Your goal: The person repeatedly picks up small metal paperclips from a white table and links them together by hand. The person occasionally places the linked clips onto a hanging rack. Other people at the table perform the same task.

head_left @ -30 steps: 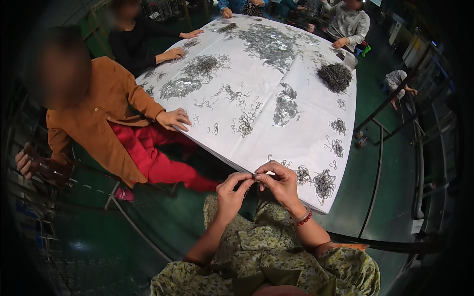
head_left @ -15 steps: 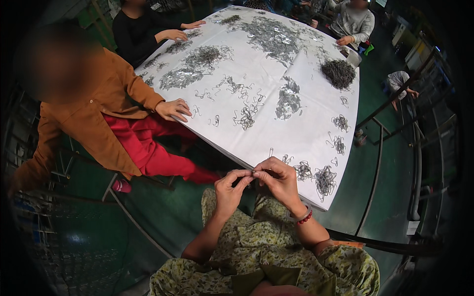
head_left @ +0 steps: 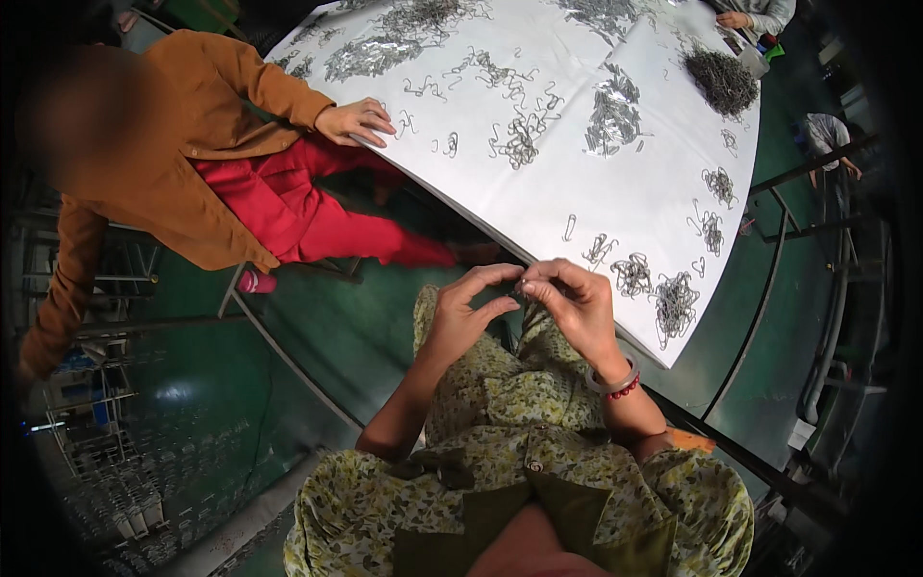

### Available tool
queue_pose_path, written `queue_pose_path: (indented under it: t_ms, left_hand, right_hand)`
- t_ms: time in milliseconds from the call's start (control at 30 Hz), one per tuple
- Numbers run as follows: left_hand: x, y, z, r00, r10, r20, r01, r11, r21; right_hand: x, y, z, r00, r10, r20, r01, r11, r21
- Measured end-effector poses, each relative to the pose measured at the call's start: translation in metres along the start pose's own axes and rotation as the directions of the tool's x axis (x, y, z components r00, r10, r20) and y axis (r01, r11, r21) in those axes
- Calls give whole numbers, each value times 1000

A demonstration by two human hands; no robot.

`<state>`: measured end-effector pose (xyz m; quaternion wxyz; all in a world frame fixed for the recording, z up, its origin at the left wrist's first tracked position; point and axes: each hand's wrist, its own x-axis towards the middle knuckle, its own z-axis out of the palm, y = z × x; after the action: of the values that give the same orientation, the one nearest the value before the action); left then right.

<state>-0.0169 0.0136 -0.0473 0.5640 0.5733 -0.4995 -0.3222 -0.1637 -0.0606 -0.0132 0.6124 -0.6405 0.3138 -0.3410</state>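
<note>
My left hand (head_left: 463, 313) and my right hand (head_left: 577, 310) meet in front of me, just off the near edge of the white-covered table (head_left: 481, 183). A small dark metal piece (head_left: 519, 288) sits at their fingertips; it is too small to tell its exact kind. My right thumb and forefinger pinch it. My left thumb and forefinger curve around it, a gap showing between them, and seem to touch it at the tips. Closest to my right hand on the table are small heaps of bent wire hooks (head_left: 632, 275), with another heap (head_left: 676, 306) by the corner.
Flat shiny metal strips (head_left: 613, 111) and a dark tangled wire heap (head_left: 721, 82) lie farther back. At left sits a co-worker in a brown jacket (head_left: 207, 106), one hand (head_left: 356, 122) on the table edge. Metal rails (head_left: 750, 327) stand at right over the green floor.
The view has tipped, so the table sits higher and farther right. My left thumb and forefinger have spread slightly apart around the small metal piece; my right hand keeps its pinch.
</note>
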Motion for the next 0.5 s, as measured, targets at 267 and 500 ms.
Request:
queue_pose_path:
  t_ms: [267,500]
  left_hand:
    - [135,-70,-37,975,224,6,-191,818,542]
    - [190,-98,-40,889,183,420,-457,414,787]
  right_hand:
    - [0,6,0,997,73,32,-69,993,-98]
    - [10,14,-8,987,122,102,-114,990,-79]
